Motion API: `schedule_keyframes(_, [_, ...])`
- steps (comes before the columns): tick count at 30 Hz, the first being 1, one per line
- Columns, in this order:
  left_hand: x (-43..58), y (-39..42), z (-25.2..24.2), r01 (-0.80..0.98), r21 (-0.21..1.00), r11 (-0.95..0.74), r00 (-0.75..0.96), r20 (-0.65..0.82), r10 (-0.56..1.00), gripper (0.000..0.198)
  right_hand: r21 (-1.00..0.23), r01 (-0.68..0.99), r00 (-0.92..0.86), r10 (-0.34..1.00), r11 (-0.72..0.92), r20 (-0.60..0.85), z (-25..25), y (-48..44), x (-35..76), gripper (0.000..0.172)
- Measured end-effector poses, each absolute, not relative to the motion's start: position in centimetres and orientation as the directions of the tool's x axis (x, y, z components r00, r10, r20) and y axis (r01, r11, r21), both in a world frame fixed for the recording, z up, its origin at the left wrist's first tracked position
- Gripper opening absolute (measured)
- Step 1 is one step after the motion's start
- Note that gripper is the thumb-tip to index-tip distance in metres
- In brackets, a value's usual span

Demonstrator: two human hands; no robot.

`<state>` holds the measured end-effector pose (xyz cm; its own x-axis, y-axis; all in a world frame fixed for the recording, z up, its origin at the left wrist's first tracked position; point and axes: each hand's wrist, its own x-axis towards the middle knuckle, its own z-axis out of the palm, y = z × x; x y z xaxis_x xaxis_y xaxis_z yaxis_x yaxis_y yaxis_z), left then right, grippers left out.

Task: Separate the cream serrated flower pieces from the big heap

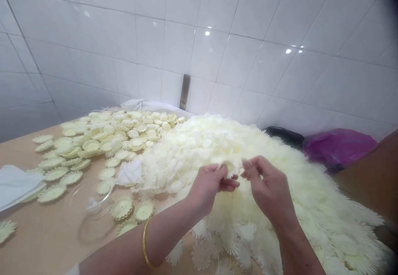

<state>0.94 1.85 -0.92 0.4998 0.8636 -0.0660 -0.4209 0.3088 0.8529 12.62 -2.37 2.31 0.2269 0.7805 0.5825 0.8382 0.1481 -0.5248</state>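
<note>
My left hand (209, 184) and my right hand (268, 187) meet above a big heap of pale cream petal-shaped pieces (311, 192). Both hands pinch the same small cream piece (232, 168) between fingertips, the left from the left side, the right from the right. A gold bangle (146, 244) sits on my left wrist. To the left lies a spread of flatter yellowish round flower discs (118, 138) on the brown table (46, 233).
A clear glass bowl (90, 202) stands on the table left of my left arm. White cloth (15, 184) lies at the far left. A purple bag (338, 146) and a dark object (284, 136) sit by the white tiled wall at right.
</note>
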Motion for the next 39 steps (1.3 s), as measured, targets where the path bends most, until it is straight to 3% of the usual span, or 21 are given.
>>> schedule_keyframes(5, [1.2, 1.2, -0.8, -0.489, 0.825, 0.284, 0.533, 0.025, 0.846, 0.023, -0.521, 0.853, 0.367, 0.67, 0.036, 0.646, 1.8, -1.8, 12.5, 0.029])
schedule_keyframes(10, [0.2, 1.7, -0.6, -0.477, 0.844, 0.246, 0.415, -0.03, 0.909, 0.02, -0.605, 0.784, 0.578, 0.516, -0.137, 0.632, 1.9, -1.4, 15.5, 0.024])
schedule_keyframes(12, [-0.3, 2.3, -0.7, -0.467, 0.849, 0.249, 0.379, -0.063, 0.923, 0.019, -0.604, 0.772, 0.606, 0.517, -0.198, 0.604, 2.1, -1.5, 16.8, 0.022])
schedule_keyframes(16, [-0.4, 2.8, -1.5, -0.42, 0.849, 0.32, 0.413, -0.135, 0.901, 0.022, -0.473, 0.874, 0.438, 0.602, -0.111, 0.668, 2.0, -1.4, 17.3, 0.04])
schedule_keyframes(18, [-0.2, 2.6, -1.8, -0.391, 0.861, 0.325, 0.443, -0.133, 0.886, 0.025, -0.43, 0.902, 0.356, 0.616, -0.03, 0.703, 1.8, -1.4, 16.7, 0.037])
schedule_keyframes(21, [0.1, 2.3, -1.9, -0.364, 0.891, 0.271, 0.446, -0.089, 0.891, 0.03, -0.508, 0.858, 0.317, 0.696, 0.079, 0.644, 2.1, -1.6, 15.7, 0.028])
schedule_keyframes(25, [0.0, 2.1, -1.9, -0.338, 0.907, 0.251, 0.424, -0.091, 0.901, 0.036, -0.664, 0.731, 0.201, 0.88, 0.158, 0.431, 2.9, -2.4, 14.7, 0.028])
schedule_keyframes(32, [-0.2, 1.6, -2.0, -0.309, 0.905, 0.291, 0.454, -0.128, 0.882, 0.07, -0.702, 0.69, -0.047, 0.978, 0.179, 0.203, 3.5, -3.1, 13.0, 0.034])
schedule_keyframes(35, [-0.1, 1.5, -1.9, -0.299, 0.904, 0.307, 0.505, -0.123, 0.854, 0.06, -0.718, 0.66, -0.133, 0.975, 0.22, 0.177, 3.6, -3.1, 12.7, 0.019])
schedule_keyframes(39, [-0.2, 1.8, -1.7, -0.342, 0.877, 0.339, 0.605, -0.071, 0.793, 0.042, -0.714, 0.635, -0.158, 0.954, 0.295, 0.254, 3.7, -3.0, 12.8, 0.017])
